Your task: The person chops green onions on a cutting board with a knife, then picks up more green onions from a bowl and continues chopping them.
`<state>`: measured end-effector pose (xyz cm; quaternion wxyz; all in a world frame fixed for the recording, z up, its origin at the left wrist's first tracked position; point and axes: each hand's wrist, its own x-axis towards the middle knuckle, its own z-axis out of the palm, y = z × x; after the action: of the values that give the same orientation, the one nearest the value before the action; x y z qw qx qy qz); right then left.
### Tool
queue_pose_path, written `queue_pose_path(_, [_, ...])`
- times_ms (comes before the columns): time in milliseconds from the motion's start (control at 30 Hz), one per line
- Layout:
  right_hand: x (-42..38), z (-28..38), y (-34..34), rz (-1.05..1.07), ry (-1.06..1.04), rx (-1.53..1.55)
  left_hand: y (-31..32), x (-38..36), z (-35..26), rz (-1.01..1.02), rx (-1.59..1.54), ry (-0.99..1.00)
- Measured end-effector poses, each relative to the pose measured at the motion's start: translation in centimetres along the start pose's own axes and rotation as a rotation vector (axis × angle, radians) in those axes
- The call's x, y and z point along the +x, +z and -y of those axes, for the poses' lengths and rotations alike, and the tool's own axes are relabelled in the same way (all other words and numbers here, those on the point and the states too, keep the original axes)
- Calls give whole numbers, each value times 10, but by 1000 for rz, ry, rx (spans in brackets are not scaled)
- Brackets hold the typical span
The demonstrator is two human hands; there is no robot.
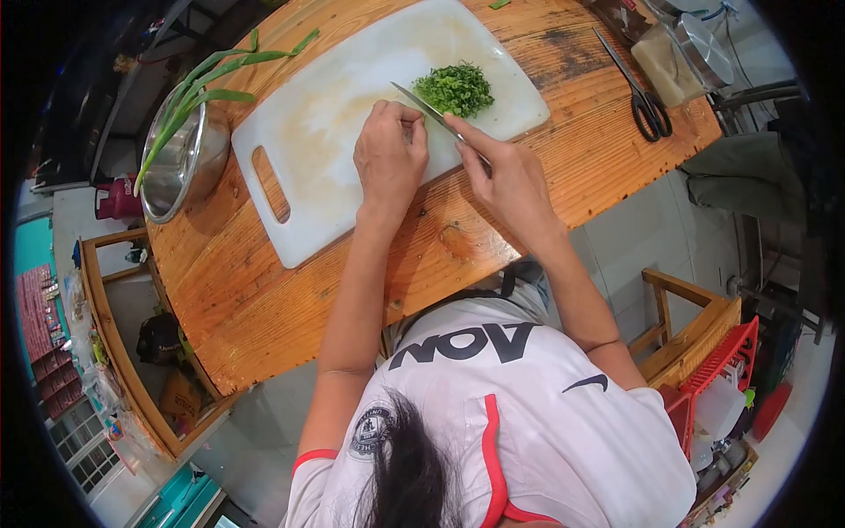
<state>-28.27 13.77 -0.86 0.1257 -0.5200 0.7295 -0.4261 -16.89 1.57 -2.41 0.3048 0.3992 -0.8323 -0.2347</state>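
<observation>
The person's right hand [510, 172] has its grip closed around the handle of a knife [425, 105], index finger stretched along the blade, with the tip pointing away and to the left. The blade is over the white cutting board [308, 145], between the left hand [390, 160] and a heap of finely chopped greens [455, 90]. The left hand is low over the board, its grip narrow, fingers curled and thumb tucked in; whether anything is pinched there cannot be told. The heap sits on the right part of the board, close to its far edge, just beyond the knife.

The board lies at a slant on the wooden desk [563, 167], its handle slot at the left end. Left of it stands a metal bowl [211, 150], with long green stalks [195, 95] lying across its rim. Well to the right, black-handled scissors [650, 113] lie open on the desk
</observation>
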Motion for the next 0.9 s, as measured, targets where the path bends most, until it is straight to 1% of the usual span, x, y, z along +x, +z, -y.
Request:
queue_pose_path(100, [4, 1, 2, 24, -21, -13, -2, 0, 0, 12, 6, 5])
queue_pose_path(200, [4, 6, -4, 41, 88, 88, -1, 0, -2, 13, -15, -18])
queue_pose_path(300, [2, 6, -5, 72, 113, 96, -1, 0, 1, -2, -11, 25])
queue_pose_path(500, [4, 2, -3, 63, 44, 73, -1, 0, -1, 0, 4, 9])
queue_pose_path(600, [7, 5, -7, 101, 86, 79, -1, 0, -2, -2, 14, 1])
queue_pose_path(800, [14, 4, 2, 93, 101, 130, 1, 0, -1, -18, 20, 2])
queue_pose_path(900, [7, -1, 4, 10, -13, 115, 1, 0, -1, -16, 25, -3])
